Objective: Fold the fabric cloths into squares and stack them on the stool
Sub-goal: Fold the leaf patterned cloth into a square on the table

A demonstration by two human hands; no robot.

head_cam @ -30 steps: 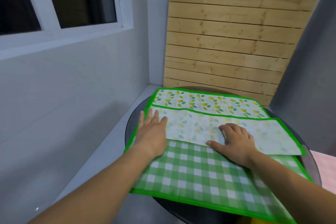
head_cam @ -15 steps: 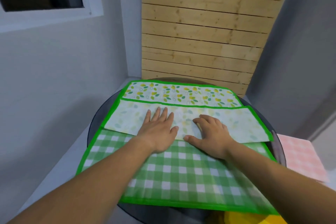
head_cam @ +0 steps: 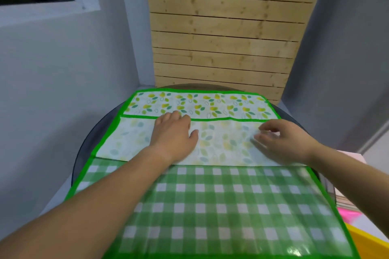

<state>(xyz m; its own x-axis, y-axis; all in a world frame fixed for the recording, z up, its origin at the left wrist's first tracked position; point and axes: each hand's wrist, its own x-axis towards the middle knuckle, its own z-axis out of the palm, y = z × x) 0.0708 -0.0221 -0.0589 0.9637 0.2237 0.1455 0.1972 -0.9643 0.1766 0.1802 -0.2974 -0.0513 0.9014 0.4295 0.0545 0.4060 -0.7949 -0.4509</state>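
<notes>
A green-edged cloth covers a round dark glass table (head_cam: 88,143). Its near part is green-and-white check (head_cam: 210,206); its far strip shows yellow and green leaves (head_cam: 210,105). Between them a pale folded-over flap (head_cam: 223,143) lies across the cloth with the faded side up. My left hand (head_cam: 174,132) presses flat on the flap near its far edge. My right hand (head_cam: 282,143) hovers over the right part of the flap with fingers loosely bent, blurred; whether they touch the fabric is unclear.
A pink checked cloth (head_cam: 345,200) and a pink piece (head_cam: 349,216) lie at the right. A yellow object (head_cam: 370,242) shows at the bottom right. Grey walls stand left and right; a wooden slat panel (head_cam: 227,27) stands behind the table.
My left hand slid forward to the flap's far edge. My right hand moved right along the flap and lifted its fingers. The camera tilted down and closer.
</notes>
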